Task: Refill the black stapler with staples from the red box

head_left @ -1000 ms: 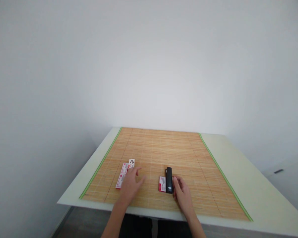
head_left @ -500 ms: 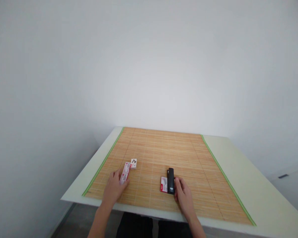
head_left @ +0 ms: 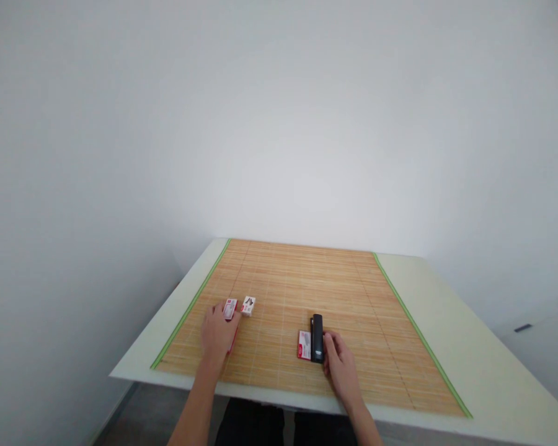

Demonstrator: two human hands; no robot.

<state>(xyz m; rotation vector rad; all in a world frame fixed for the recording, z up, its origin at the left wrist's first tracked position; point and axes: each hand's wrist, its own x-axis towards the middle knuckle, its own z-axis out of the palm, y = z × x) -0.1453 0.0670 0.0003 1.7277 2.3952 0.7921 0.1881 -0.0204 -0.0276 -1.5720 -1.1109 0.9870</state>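
Observation:
My left hand [head_left: 217,331] lies over a long white-and-red box [head_left: 230,308], thumb on its right side and fingers on its left. The palm hides much of the box. Just right of its far end sits a small white box [head_left: 248,306] with a dark picture on top. Beside a black stapler [head_left: 317,337], my right hand [head_left: 339,362] rests with loosely bent fingers, the tips at the stapler's right side. A flat red-and-white staple box [head_left: 304,344] lies against the stapler's left side.
A bamboo mat [head_left: 302,279] with green edges covers the middle of a pale table [head_left: 446,310]. White walls [head_left: 279,124] stand behind and to the sides. The table's front edge runs just before my legs [head_left: 251,424].
My left hand has moved further over the long box, covering more of it. The box's far end has shifted slightly left, away from the small box, which has turned. My right hand stays by the stapler.

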